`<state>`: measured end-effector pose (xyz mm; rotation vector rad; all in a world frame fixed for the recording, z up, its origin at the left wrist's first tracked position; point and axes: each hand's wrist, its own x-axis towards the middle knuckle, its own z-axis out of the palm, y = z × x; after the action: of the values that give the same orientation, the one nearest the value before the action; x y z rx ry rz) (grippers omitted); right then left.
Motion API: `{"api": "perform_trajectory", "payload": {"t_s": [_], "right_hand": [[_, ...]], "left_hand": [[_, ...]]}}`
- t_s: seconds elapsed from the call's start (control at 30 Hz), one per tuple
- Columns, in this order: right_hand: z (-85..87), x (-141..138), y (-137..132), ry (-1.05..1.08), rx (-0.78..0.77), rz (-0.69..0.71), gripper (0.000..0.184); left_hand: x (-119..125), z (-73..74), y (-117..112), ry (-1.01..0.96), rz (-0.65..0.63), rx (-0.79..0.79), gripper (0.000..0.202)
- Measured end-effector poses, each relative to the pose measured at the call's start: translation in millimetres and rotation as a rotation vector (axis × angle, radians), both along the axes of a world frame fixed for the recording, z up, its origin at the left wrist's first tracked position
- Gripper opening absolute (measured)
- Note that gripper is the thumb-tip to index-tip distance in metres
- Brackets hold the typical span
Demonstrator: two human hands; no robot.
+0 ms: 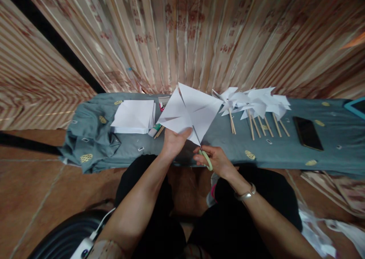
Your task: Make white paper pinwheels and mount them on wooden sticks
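Observation:
My left hand [173,141] pinches the lower edge of a white paper square [191,111] with creased diagonals, held up above the grey cloth [228,145]. My right hand [214,159] grips green-handled scissors [205,158], whose blades reach up into the paper's lower corner. Both hands are closed. A metal bangle sits on my right wrist.
A stack of white paper sheets [134,116] lies left of the hands. Several finished white paper pinwheels on wooden sticks [253,107] lie to the right, then a black phone [308,133]. A striped curtain [182,35] hangs behind. Paper scraps [319,236] lie on the floor at right.

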<state>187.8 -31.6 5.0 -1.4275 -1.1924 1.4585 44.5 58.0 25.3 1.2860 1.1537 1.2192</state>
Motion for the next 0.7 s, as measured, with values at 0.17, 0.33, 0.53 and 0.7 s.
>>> {"api": "perform_trajectory", "payload": {"t_s": [0.17, 0.33, 0.53, 0.7], "right_hand": [[-0.4, -0.5, 0.0, 0.008, 0.006, 0.005, 0.048], [0.0, 1.3, 1.5, -0.02, 0.009, -0.022, 0.049], [0.9, 0.6, 1.8, 0.018, 0.0, -0.027, 0.048], [4.2, 1.2, 1.8, -0.021, 0.024, -0.022, 0.047]], "left_hand": [[0.3, -0.8, -0.6, -0.018, 0.001, -0.008, 0.029], [2.3, -2.3, -2.6, -0.002, -0.027, -0.015, 0.027], [2.8, 0.1, -3.3, -0.011, -0.03, -0.019, 0.027], [4.5, 0.6, -4.5, -0.015, -0.022, -0.048, 0.029]]}}
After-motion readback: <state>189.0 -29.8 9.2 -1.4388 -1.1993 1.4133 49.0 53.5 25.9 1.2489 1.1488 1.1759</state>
